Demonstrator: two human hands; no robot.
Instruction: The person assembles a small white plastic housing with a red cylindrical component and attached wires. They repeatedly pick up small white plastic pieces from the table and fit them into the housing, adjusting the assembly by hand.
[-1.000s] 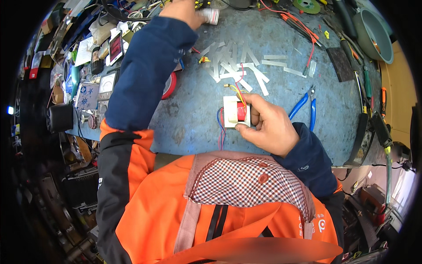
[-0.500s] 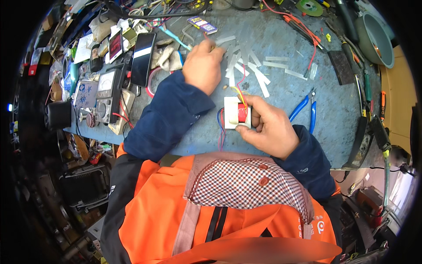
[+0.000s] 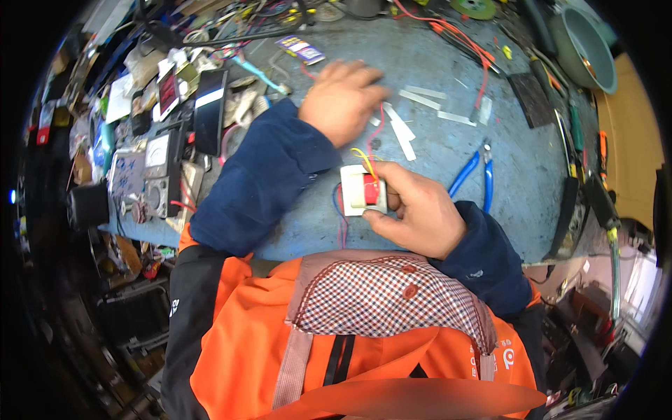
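Observation:
Thumb and fingers of my right hand (image 3: 425, 213) pinch a white coil bobbin (image 3: 352, 189) with a red winding, low over the bench near its front edge. Yellow and red wires stick up from it, and blue and red leads hang down on its left side. Farther off, my left hand (image 3: 341, 103) hovers or rests palm down with fingers stretched out, slightly blurred. It covers most of a pile of clear strips; whether it touches them I cannot tell. A few pale strips (image 3: 401, 133) show to its right.
Blue-handled cutters (image 3: 488, 185) lie right of my right hand. A multimeter (image 3: 159, 159), a dark phone (image 3: 209, 112) and clutter crowd the left. Red test leads (image 3: 465, 43) run along the back. A grey bowl (image 3: 582, 52) and a dark block (image 3: 530, 99) sit far right.
My left hand has moved right over the strip pile, and its fingers have spread out. My right hand still holds the coil bobbin. The whole view has shifted slightly.

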